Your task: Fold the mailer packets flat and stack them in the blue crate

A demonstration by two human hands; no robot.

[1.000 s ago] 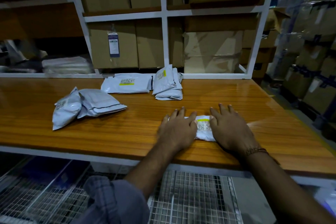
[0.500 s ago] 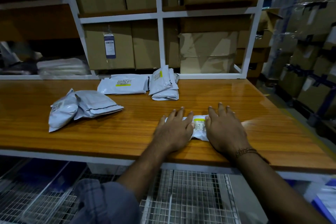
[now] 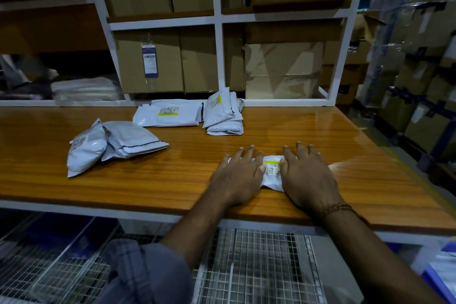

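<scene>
Both our hands lie flat, palms down and fingers straight, on one small mailer packet [image 3: 271,172] near the front edge of the worktop [image 3: 172,180]. Our left hand [image 3: 238,175] covers the packet's left part and our right hand [image 3: 304,176] covers its right part, so only a narrow strip shows between them: smooth white plastic film with a printed label and a yellow band across it. A beaded cord circles our right wrist.

Our worktop is glossy wood-grain board, orange-brown, with a white metal edge. On its left lie two puffy grey packets [image 3: 108,143], pillow-shaped and crinkled, one leaning on the other. Farther back a flat rectangular packet [image 3: 170,112] lies with its label up, and just beside it, to the right, is a small pile of folded packets [image 3: 223,116], the top one tilted.

Behind the worktop stands a white metal shelf frame [image 3: 217,20] packed with plain brown cardboard boxes [image 3: 148,61]; a tag hangs in front of one. Wire mesh [image 3: 259,266] shows below the front edge. At the lower right corner we see a bit of blue plastic [image 3: 441,281]; we cannot tell whether it is the crate.
</scene>
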